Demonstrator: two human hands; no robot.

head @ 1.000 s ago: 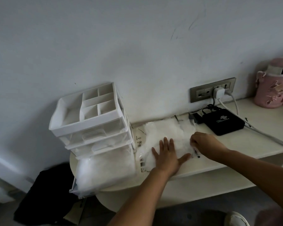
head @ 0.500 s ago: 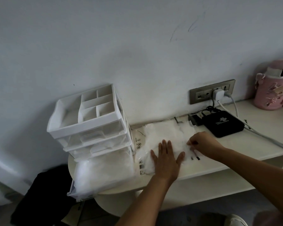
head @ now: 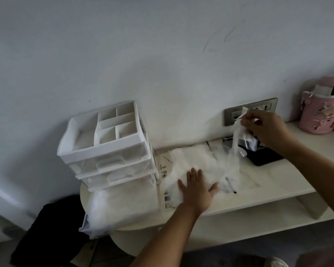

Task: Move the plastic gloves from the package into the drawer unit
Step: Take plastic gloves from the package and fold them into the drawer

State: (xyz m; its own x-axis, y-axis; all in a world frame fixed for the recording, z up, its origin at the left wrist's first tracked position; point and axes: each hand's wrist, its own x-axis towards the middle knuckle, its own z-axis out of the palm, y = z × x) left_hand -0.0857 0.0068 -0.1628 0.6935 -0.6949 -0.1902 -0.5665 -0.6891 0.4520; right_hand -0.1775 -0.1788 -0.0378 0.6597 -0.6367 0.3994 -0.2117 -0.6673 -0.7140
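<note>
The left hand remained flat, fingers straight and spread, pressing on the flat clear plastic package with printed marks on the cream shelf. The right hand, low at the package's edge half a second earlier, was now raised in front of the grey wall socket, thumb and fingertips pinching thin translucent white plastic gloves. These trailed down in a strip to the heap still lying on the package. Whether one glove or several were pinched could not be determined. The white and clear plastic drawer unit stood just left of the package, its bottom drawer pulled out and already holding gloves.
</note>
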